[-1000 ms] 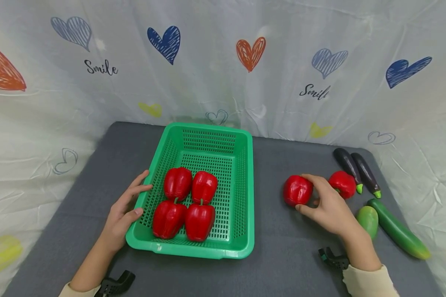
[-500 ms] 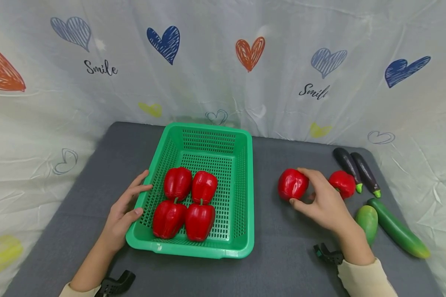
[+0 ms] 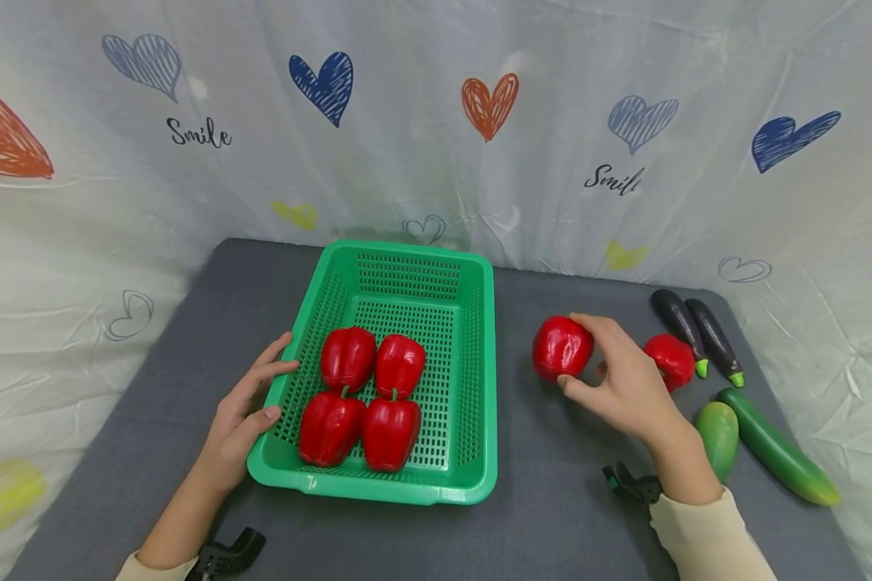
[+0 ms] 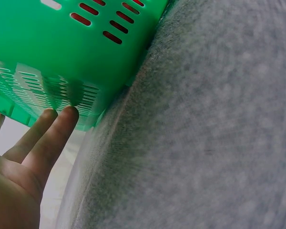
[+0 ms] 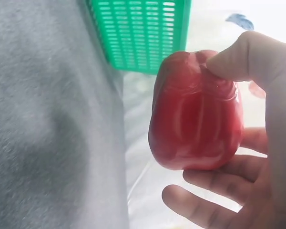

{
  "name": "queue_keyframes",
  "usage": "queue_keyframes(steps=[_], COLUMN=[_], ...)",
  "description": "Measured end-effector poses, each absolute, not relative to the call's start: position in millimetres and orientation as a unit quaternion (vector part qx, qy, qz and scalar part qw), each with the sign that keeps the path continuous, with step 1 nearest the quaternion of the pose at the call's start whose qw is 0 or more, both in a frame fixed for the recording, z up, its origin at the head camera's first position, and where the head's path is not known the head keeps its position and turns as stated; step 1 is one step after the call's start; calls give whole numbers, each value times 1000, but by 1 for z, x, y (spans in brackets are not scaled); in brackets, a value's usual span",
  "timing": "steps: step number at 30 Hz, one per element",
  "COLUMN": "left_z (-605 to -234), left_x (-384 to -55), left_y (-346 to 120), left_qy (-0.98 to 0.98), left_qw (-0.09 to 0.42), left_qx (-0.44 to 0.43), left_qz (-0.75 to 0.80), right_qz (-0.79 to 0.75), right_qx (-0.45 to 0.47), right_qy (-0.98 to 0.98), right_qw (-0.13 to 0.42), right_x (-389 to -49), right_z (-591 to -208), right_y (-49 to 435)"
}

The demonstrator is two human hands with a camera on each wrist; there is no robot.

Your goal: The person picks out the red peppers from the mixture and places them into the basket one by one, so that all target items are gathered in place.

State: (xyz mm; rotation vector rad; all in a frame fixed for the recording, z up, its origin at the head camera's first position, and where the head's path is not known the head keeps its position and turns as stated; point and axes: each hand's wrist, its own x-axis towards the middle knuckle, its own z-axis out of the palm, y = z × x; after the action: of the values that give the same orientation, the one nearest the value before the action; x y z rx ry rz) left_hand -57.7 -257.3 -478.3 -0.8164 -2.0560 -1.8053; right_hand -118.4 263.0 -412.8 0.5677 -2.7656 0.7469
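Observation:
My right hand [image 3: 618,383] grips a red bell pepper [image 3: 562,349] between thumb and fingers, to the right of the green basket [image 3: 459,494]. In the right wrist view the bell pepper [image 5: 195,119] is held above the grey cloth, thumb on its upper end. My left hand [image 3: 236,428] rests against the basket's left rim, fingers spread. From the left wrist view, its nearly straight fingertips [image 4: 69,113] touch the slotted outer wall. Several red bell peppers [image 3: 345,360] lie together in the near left part of the basket.
Right of my right hand lie another red bell pepper [image 3: 672,361], two eggplants [image 3: 715,341], a cucumber [image 3: 785,448] and a green mango-like fruit [image 3: 718,436]. A white curtain with printed hearts [image 3: 489,106] hangs behind the grey-covered table [image 3: 538,524].
My right hand has lifted the gripped bell pepper and carried it left and a little away from me, toward the basket. The left hand and basket have stayed put.

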Motion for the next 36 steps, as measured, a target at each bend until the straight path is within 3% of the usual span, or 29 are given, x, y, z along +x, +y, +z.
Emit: queue_keyframes(steps=[12, 36], left_z=[-477, -474], left_x=[-57, -57], left_y=[-258, -257], left_qy=[-712, -716], left_qw=[142, 141], left_qx=[-280, -283], left_qz=[-627, -623], right_qz=[252, 253], right_qx=[227, 308], right_qy=[-928, -902], right_qw=[154, 169], right_x=[-131, -152], right_z=[-397, -359], right_y=[243, 187])
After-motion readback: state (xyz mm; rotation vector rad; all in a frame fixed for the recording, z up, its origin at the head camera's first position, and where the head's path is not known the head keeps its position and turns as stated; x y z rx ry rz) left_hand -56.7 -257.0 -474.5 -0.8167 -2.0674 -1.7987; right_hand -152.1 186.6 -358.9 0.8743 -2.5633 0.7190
